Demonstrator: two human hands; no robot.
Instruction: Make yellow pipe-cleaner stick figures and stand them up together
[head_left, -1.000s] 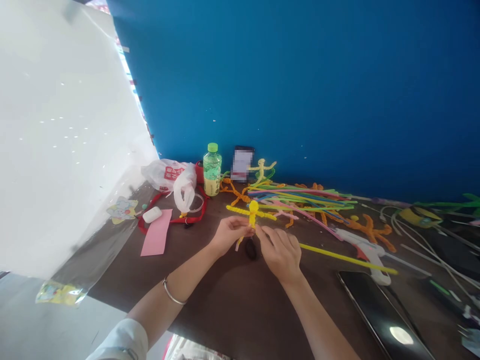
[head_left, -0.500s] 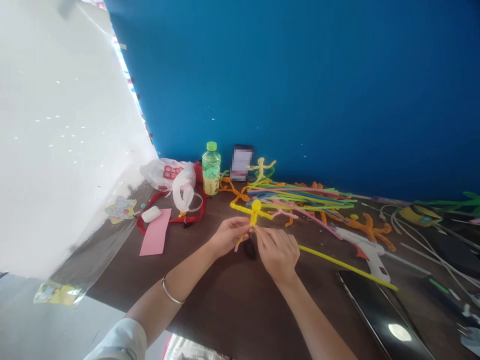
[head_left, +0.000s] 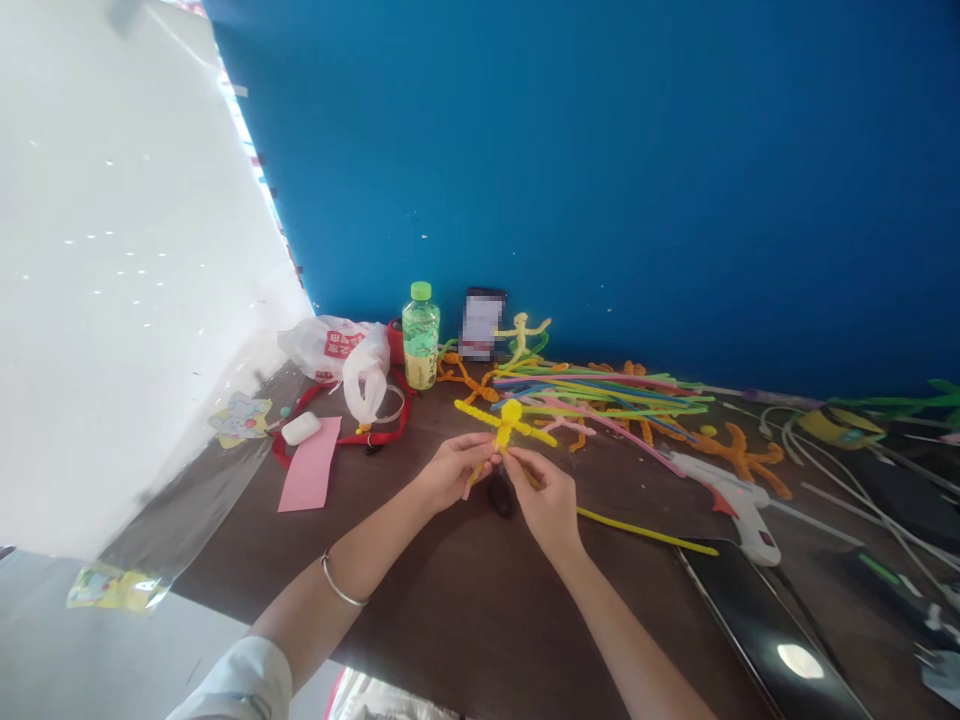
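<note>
1. My left fingers (head_left: 480, 457) are closed narrow on the lower body of a yellow pipe-cleaner figure (head_left: 510, 425), held above the table
2. My right fingertips (head_left: 519, 460) pinch narrow at the figure's base, on a loose yellow pipe cleaner (head_left: 645, 531) that trails right
3. A small dark object (head_left: 501, 495) lies just below my hands
4. Farther out, a heap of coloured pipe cleaners (head_left: 600, 395) lies ahead, a glue gun (head_left: 739, 505) right, pink paper (head_left: 310, 465) left, on a brown table (head_left: 442, 610)

a thin silver bangle (head_left: 341, 582) and white shirt sleeve (head_left: 232, 682) on the left arm (head_left: 375, 550)
</note>
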